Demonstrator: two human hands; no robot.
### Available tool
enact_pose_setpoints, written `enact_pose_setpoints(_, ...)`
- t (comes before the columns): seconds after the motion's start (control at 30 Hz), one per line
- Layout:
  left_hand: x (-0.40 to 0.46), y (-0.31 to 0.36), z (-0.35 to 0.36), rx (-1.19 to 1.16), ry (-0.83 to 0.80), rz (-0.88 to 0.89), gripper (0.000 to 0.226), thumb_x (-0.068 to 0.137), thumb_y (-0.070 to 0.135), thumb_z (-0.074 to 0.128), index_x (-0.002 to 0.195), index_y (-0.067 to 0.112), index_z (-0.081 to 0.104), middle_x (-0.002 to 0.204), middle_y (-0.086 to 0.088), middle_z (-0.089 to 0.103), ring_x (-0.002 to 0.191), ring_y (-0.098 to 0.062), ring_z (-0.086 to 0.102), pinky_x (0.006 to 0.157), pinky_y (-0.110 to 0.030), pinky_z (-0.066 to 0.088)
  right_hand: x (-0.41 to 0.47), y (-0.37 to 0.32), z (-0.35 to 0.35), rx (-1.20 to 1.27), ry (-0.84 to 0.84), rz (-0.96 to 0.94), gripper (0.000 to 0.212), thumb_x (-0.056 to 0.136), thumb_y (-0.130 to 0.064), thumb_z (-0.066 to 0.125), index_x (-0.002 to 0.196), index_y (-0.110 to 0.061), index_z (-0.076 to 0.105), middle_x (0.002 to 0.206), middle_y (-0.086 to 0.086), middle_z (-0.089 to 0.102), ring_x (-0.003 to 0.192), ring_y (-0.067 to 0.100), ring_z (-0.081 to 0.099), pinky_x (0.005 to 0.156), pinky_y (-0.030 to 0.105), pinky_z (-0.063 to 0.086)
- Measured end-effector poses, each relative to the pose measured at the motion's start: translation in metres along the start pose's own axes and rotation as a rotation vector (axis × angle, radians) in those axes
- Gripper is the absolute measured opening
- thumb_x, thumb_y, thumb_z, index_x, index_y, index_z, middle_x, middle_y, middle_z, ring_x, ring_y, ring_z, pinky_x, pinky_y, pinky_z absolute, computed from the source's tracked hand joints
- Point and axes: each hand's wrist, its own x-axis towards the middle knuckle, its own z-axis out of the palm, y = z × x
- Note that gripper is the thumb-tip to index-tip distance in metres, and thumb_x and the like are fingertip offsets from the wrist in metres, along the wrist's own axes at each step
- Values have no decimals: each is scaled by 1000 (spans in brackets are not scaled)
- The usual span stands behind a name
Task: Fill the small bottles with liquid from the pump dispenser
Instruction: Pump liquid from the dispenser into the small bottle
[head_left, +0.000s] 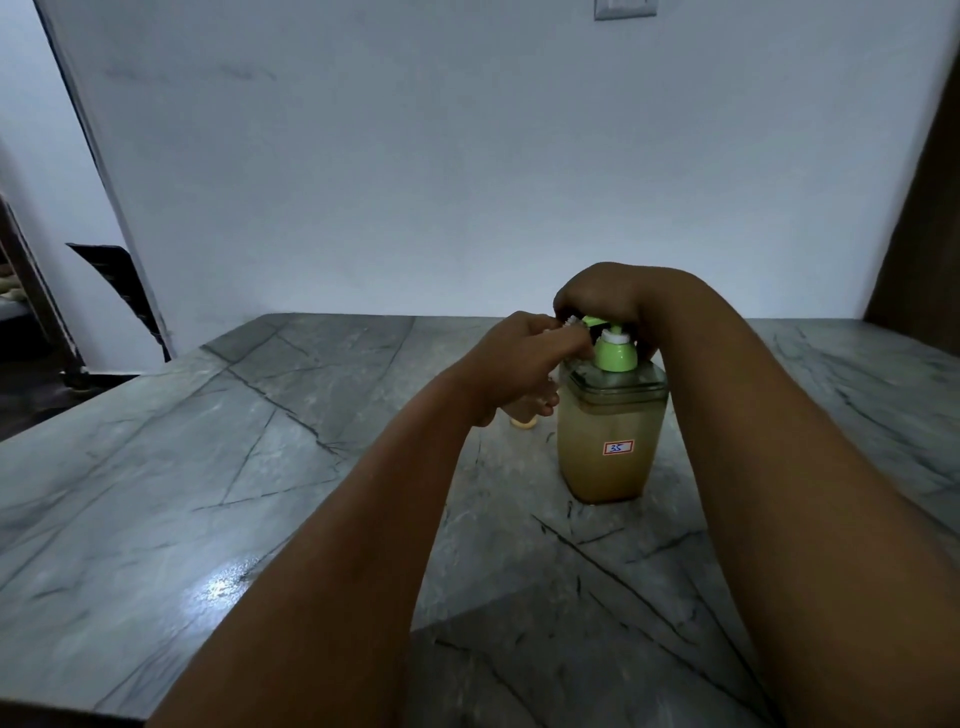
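Note:
A square clear pump dispenser (609, 447) full of yellowish liquid stands on the grey marble table (208, 467); it carries a small label reading 35. Its green pump head (615, 349) is at the top. My right hand (602, 296) is curled over the pump head from above. My left hand (519, 358) grips a small clear bottle (524, 415) and holds it beside the dispenser with its mouth at the pump's spout. Most of the small bottle is hidden by my fingers; its yellowish bottom shows below my hand.
The table runs back to a pale wall (467, 182). Its left edge drops to a dark floor with a dark chair (119, 291) beyond. A brown wooden panel (924, 234) stands at the far right.

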Motion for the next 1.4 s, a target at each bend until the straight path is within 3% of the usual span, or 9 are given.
enact_pose_setpoints(0.17,-2,2,0,0,0,7,17,88,25,60,83,10,67,71,-11,57,57,-22,57,55,-29,51,7,2,-6,216,100,1,23,96,-9,36,76,-10,47,99,5,60,74,22,50,54,27,41)
enact_pose_setpoints(0.4,-3,3,0,-7,0,16,18,88,24,59,84,9,67,70,-10,57,52,-19,57,52,-27,51,3,0,-4,244,58,1,31,94,-5,41,118,7,58,112,17,62,76,28,59,62,33,48)
enact_pose_setpoints(0.5,-2,2,0,3,-2,17,21,89,26,59,87,7,67,65,-8,55,53,-19,57,56,-30,52,5,2,-1,241,75,18,38,94,-12,46,129,4,51,97,13,57,87,24,49,74,30,44)
enact_pose_setpoints(0.6,-2,2,1,-4,3,19,21,89,27,59,83,8,65,64,-8,55,53,-20,57,59,-33,52,4,3,-1,143,32,15,36,94,-11,47,125,4,54,75,5,47,71,20,48,61,25,41)
enact_pose_setpoints(0.73,-3,2,1,7,8,21,22,91,28,58,84,8,64,60,-4,53,51,-17,55,58,-30,51,4,3,-2,128,21,10,10,90,-8,46,90,-3,55,82,11,47,72,24,44,60,27,38)
enact_pose_setpoints(0.9,-4,3,1,2,-18,12,26,89,28,61,95,4,68,67,-10,58,54,-19,56,60,-33,52,9,8,-9,425,-21,76,41,93,-29,39,81,-5,69,84,10,69,49,19,51,54,23,40)
enact_pose_setpoints(1.1,-9,11,0,-91,-13,-56,52,89,63,45,98,16,66,79,-13,67,54,-20,61,56,-29,52,7,11,-19,418,128,40,43,94,-35,40,82,-8,71,81,10,72,66,26,56,56,27,41)
enact_pose_setpoints(1.27,-10,11,2,-191,58,-114,37,99,35,35,102,5,58,80,-18,57,50,-25,55,52,-30,48,2,7,-11,195,84,70,27,98,-23,43,98,-5,62,96,13,57,65,22,50,60,26,43)
enact_pose_setpoints(1.4,-10,11,2,-167,64,-139,36,97,30,34,102,2,56,73,-23,56,52,-27,55,53,-28,48,-4,6,-10,192,34,118,21,93,-22,46,78,-8,51,67,9,51,56,23,45,59,26,39)
